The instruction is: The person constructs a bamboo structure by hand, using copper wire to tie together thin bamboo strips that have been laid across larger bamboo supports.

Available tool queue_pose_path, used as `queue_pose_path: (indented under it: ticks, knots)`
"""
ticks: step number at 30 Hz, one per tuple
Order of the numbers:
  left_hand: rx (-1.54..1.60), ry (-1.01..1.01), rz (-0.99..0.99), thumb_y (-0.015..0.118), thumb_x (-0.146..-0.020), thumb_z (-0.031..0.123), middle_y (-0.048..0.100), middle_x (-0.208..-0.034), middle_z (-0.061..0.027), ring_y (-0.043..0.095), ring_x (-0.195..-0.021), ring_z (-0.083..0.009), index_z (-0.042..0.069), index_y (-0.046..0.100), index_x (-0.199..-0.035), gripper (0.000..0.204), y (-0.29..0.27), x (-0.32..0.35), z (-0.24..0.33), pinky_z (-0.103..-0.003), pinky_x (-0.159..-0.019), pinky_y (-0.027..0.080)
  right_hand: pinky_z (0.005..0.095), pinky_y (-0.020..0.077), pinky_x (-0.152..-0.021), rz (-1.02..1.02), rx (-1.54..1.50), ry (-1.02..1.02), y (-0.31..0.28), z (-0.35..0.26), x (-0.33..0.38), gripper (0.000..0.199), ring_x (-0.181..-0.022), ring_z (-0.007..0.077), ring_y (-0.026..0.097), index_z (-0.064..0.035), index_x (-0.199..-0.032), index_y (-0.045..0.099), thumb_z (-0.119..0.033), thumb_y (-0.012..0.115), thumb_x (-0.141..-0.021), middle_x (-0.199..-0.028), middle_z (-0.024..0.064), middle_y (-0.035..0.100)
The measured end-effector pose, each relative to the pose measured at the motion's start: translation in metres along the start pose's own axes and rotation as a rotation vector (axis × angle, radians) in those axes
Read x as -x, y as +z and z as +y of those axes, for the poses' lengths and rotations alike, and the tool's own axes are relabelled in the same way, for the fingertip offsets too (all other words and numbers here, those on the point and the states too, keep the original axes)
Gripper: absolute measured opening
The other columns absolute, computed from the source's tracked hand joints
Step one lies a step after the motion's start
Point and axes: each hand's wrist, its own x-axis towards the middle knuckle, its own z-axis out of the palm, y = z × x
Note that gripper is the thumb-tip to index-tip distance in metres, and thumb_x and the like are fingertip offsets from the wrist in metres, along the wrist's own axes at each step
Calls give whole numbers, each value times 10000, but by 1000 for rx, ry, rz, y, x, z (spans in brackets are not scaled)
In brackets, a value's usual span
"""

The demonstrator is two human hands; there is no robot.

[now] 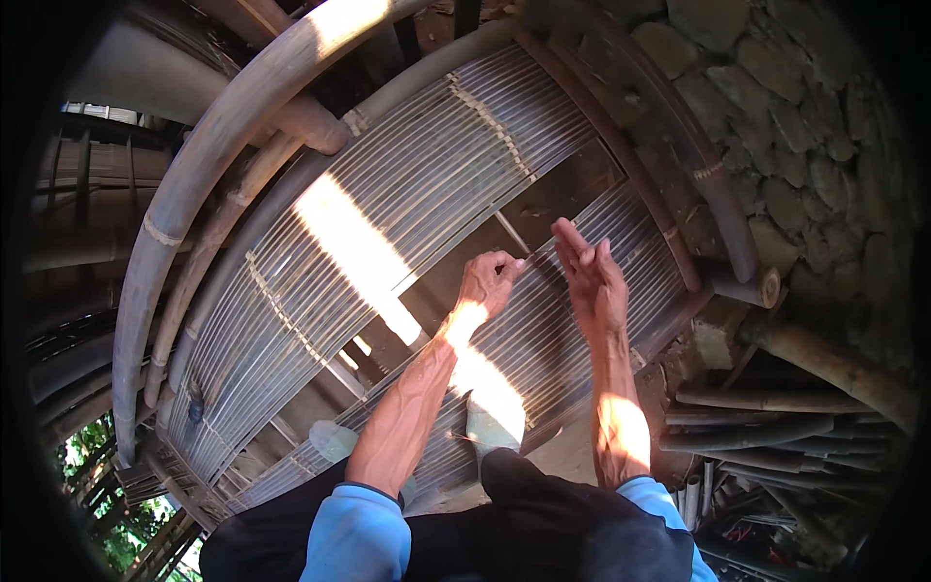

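Note:
My left hand (488,282) is closed in a pinch above the slatted bamboo platform (407,184). What lies between its fingertips, if anything, is too small to make out. To its right, my right hand (595,283) is raised with fingers stretched out and the thumb apart, and nothing shows in it. Both hands hover over the nearer panel of thin slats (543,330). Beyond my left hand, an open gap (441,281) runs between the two slat panels, crossed by thin bars. Woven bindings (490,126) tie the slats of the farther panel together.
Thick curved bamboo poles (155,233) rail the left side. A dark pole (669,97) edges the right, before a stone wall (786,107). Cut bamboo poles (776,427) are stacked at lower right. A greyish-green piece (495,422) shows by my legs. Bright sunlight stripes the slats.

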Motion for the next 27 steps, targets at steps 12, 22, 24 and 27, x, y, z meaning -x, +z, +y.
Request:
queue_pose_path:
  ticks: [12, 22, 24, 27]
  knots:
    - [-37, 336, 160, 657, -942, 179, 615, -794, -175, 609, -730, -351, 0, 704, -886, 194, 10, -1, -9, -440, -672, 475, 280, 292, -604, 64, -138, 9, 14, 13, 9, 420, -593, 112, 309, -92, -780, 499, -385, 477, -1079, -645, -46, 290]
    - [27, 275, 74, 599, -957, 160, 650, -827, -193, 636, -767, -351, -10, 698, -907, 203, 2, 6, -7, -427, -699, 506, 299, 475, -810, -230, 693, 505, 8, -26, 74, 499, -627, 152, 534, -6, -725, 619, -399, 532, -1021, -760, 77, 616]
    - [-120, 573, 46, 598, -962, 190, 655, -779, -164, 641, -732, -314, 2, 711, -939, 220, -21, 9, -11, -409, -698, 523, 424, 435, -954, -540, 1082, 691, 8, -41, 99, 581, -695, 216, 644, -11, -701, 670, -507, 561, -984, -869, 119, 695]
    - [-198, 131, -102, 620, -928, 237, 694, -758, -137, 664, -674, -263, 22, 718, -952, 238, -73, 32, 14, -402, -663, 544, 586, 271, -1136, -1028, 1881, 594, 17, -51, 121, 594, -887, 300, 706, -44, -690, 730, -578, 616, -922, -969, 143, 739]
